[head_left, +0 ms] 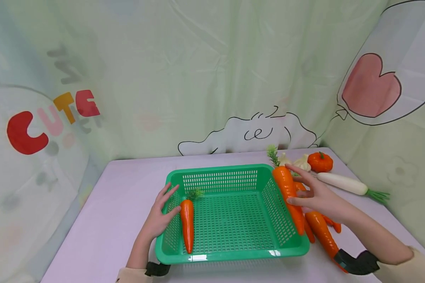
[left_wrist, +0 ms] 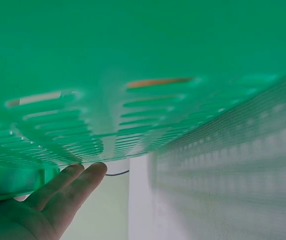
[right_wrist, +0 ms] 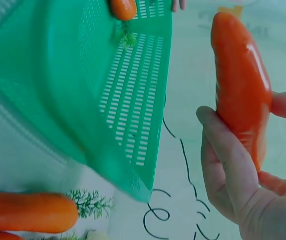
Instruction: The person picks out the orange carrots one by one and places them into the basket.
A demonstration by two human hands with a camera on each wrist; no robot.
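Note:
My right hand (head_left: 313,196) grips a large orange carrot (head_left: 285,182) with a green leafy top, its thumb on one side and fingers on the other. This carrot slants over the right rim of the green basket (head_left: 233,257). In the right wrist view, the held carrot (right_wrist: 240,75) stands upright between thumb and fingers (right_wrist: 227,160). My left hand (head_left: 159,216) is at the basket's left rim, fingers spread and mostly straight. A slimmer carrot (head_left: 187,226) lies inside the basket close to the left thumb. The left wrist view shows two extended fingers (left_wrist: 75,192) beside the basket's slotted wall (left_wrist: 147,120).
Right of the basket lie more carrots (head_left: 320,230), a white radish (head_left: 343,183) with green leaves, garlic bulbs (head_left: 302,162) and a small orange pumpkin (head_left: 320,162). The pale table (head_left: 127,196) ends at a printed curtain (head_left: 163,78) behind and at the sides.

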